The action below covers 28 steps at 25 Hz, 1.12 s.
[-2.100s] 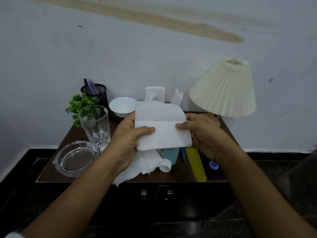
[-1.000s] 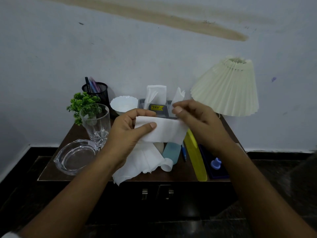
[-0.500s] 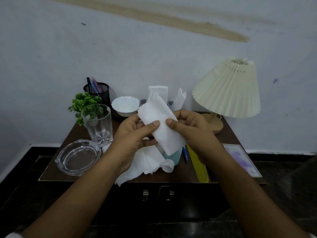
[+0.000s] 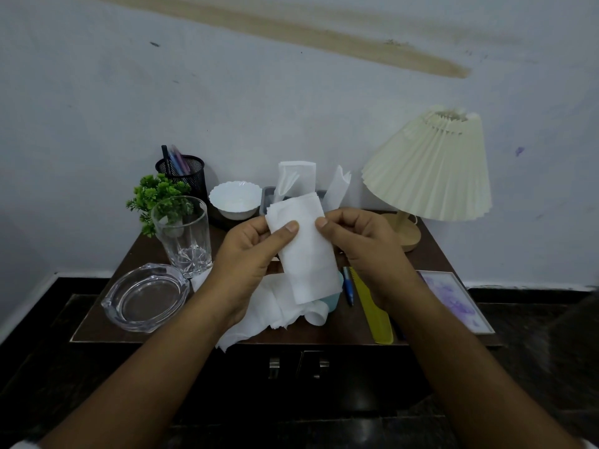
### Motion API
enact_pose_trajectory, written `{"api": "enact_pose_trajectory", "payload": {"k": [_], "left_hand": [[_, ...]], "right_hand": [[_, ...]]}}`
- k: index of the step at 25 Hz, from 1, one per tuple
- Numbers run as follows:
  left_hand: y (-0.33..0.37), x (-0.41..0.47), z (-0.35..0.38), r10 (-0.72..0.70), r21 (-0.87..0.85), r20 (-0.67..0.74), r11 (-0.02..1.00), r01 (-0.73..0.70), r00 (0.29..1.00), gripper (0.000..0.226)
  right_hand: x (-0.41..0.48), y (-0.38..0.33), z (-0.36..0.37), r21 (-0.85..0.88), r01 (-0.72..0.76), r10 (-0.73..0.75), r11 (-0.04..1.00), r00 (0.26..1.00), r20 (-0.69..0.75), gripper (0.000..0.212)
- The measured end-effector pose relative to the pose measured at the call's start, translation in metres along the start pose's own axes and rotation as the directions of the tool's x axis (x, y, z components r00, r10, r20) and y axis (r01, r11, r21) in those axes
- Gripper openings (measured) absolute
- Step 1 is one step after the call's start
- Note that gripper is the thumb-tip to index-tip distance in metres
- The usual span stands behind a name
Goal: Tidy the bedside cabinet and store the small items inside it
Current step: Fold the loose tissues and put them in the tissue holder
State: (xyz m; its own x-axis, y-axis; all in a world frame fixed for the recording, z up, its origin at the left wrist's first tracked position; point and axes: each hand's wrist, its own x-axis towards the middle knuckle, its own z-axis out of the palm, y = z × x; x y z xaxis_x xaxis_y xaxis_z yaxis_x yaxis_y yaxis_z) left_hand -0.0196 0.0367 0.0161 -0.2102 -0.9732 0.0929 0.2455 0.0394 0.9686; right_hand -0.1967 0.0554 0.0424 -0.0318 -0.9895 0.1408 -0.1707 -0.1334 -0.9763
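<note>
My left hand [image 4: 246, 254] and my right hand [image 4: 363, 244] both pinch a folded white tissue [image 4: 306, 254], held upright above the dark wooden bedside cabinet [image 4: 97, 328]. Under it lie a crumpled white tissue [image 4: 269, 312], a teal tube with a white cap [image 4: 334, 303], a blue pen [image 4: 347, 285] and a yellow comb [image 4: 372, 309]. The cabinet's doors with metal handles [image 4: 298, 366] are shut.
At the left stand a drinking glass [image 4: 183, 236], a glass ashtray [image 4: 146, 298], a small green plant [image 4: 155, 196] and a mesh pen holder [image 4: 184, 171]. A white bowl [image 4: 236, 199], a tissue box [image 4: 296, 183], a pleated lamp [image 4: 431, 166] and a picture frame [image 4: 453, 301] fill the back and right.
The tissue went from a wide sheet to a narrow folded strip, now turned upright between both hands. My right hand shifted left, uncovering the picture frame.
</note>
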Motion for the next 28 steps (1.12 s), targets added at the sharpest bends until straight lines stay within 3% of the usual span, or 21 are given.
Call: {"api": "enact_pose_trajectory", "payload": {"k": [8, 11, 17, 22, 25, 28], "left_hand": [[0.002, 0.001, 0.002, -0.062, -0.189, -0.030, 0.980, 0.055, 0.998, 0.026], [0.000, 0.000, 0.003, -0.068, -0.166, -0.073, 0.985, 0.055, 0.995, 0.028], [-0.001, 0.002, -0.002, -0.045, -0.063, -0.110, 0.997, 0.039, 0.993, 0.038], [0.000, 0.007, -0.004, -0.029, -0.113, -0.206, 0.994, 0.005, 0.978, 0.006], [0.001, 0.011, -0.009, -0.023, -0.113, -0.252, 0.994, -0.006, 0.968, 0.016], [0.000, 0.013, -0.009, -0.026, -0.120, -0.286, 0.993, -0.009, 0.958, 0.015]], "right_hand": [[-0.001, 0.000, 0.006, -0.038, 0.010, -0.009, 0.999, 1.000, 0.022, 0.007], [-0.003, 0.001, 0.008, -0.081, 0.017, -0.007, 0.997, 0.992, 0.128, 0.018], [-0.003, 0.003, 0.006, -0.226, 0.046, 0.011, 0.973, 0.969, 0.246, 0.013], [0.000, 0.006, -0.005, -0.317, -0.006, 0.124, 0.949, 0.927, 0.353, 0.014], [0.002, 0.002, -0.019, -0.313, -0.035, 0.119, 0.949, 0.959, 0.256, 0.012], [0.004, -0.002, -0.029, -0.135, -0.079, 0.082, 0.988, 0.997, 0.016, 0.011]]}}
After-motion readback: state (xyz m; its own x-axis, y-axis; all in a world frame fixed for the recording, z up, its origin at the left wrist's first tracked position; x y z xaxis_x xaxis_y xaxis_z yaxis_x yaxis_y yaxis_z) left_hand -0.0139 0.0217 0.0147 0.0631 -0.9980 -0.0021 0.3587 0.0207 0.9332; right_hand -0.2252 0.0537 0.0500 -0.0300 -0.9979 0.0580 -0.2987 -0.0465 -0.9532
